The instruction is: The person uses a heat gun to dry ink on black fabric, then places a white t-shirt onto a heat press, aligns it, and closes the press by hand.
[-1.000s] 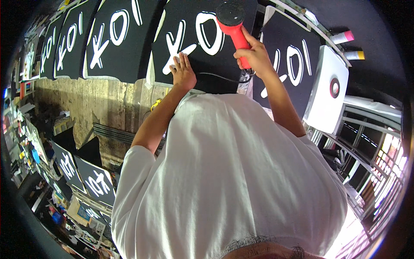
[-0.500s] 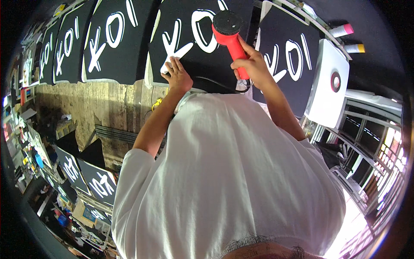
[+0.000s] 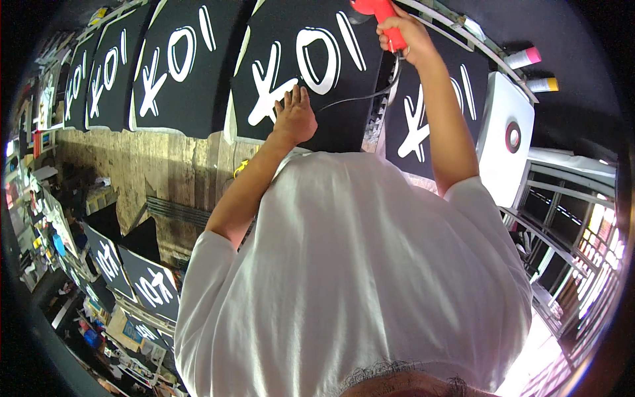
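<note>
Red dryer [image 3: 385, 18], clamped in the right hand [image 3: 413, 43]'s curled fingers, trails its cord [image 3: 360, 98] below-left of that grip over black cloth [image 3: 281, 26], where a dragged cord or the left hand [image 3: 296, 122]'s parted fingers, farther left, might smear white print [image 3: 321, 87], if wet.

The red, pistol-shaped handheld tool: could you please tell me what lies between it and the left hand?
In the head view, part of a black panel with white lettering and a thin dark cord lie between the tool and the left hand.
</note>
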Available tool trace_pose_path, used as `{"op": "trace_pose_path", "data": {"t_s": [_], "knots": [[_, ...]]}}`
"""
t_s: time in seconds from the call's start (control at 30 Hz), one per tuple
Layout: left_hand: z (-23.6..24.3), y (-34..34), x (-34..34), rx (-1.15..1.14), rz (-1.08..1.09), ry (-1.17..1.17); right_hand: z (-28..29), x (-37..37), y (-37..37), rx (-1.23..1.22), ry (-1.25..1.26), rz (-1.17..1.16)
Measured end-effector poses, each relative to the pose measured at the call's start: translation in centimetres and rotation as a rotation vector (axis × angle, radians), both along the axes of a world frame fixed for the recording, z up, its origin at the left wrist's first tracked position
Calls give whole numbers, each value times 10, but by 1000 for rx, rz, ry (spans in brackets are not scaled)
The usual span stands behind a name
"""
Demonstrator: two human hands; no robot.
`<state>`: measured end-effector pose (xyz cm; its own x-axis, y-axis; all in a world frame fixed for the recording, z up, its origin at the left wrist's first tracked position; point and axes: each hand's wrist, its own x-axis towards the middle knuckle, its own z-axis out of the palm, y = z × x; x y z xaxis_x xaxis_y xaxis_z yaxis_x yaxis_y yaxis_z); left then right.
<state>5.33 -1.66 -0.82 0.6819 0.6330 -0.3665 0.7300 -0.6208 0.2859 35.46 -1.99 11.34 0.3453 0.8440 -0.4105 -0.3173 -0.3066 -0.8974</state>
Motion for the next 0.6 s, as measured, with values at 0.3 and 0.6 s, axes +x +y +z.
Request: {"op": "trace_pose_path", "data": {"t_s": [0.3, 0.6], "knots": [[-28, 21, -8, 79, 86, 107, -1, 10, 47, -1, 91, 80], [-63, 10, -23, 186, 8, -252, 9, 3, 52, -6, -147, 137]]}}
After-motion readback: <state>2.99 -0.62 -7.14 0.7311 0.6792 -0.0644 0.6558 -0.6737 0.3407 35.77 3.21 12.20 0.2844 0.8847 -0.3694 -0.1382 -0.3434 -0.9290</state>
